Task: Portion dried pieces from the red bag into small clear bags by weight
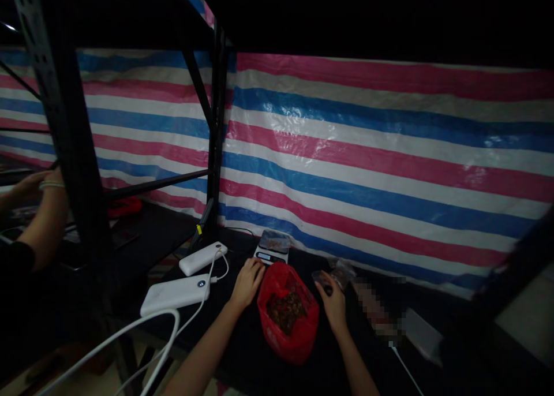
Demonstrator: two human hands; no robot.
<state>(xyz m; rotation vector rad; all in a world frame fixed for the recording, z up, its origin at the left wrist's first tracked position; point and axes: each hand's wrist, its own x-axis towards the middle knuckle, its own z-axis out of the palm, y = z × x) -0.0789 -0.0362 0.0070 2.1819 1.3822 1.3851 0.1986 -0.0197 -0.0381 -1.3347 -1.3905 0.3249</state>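
A red plastic bag [275, 337] stands with its mouth open between my hands, and small brown pieces [286, 310] lie inside it. My left hand [247, 281] rests at the front left corner of a small digital scale [265, 257], fingers stretched out with nothing in them. On the scale's platform sits a clear plastic packet [276, 241]. To the right of the red bag, my right hand [332, 301] has its fingers curled round a small clear plastic piece [319, 276], whose kind is too dim to make out. A filled clear bag [341, 273] lies just behind that hand.
Two white power banks [175, 295] [203, 258] with a white cable [173, 332] lie on the left. At right are a blurred-out object [376, 309] and a clear plastic sleeve [422, 333]. Beyond a dark metal post [73, 124], another person's arm [47, 223] shows. Striped sheeting [367, 153] hangs behind.
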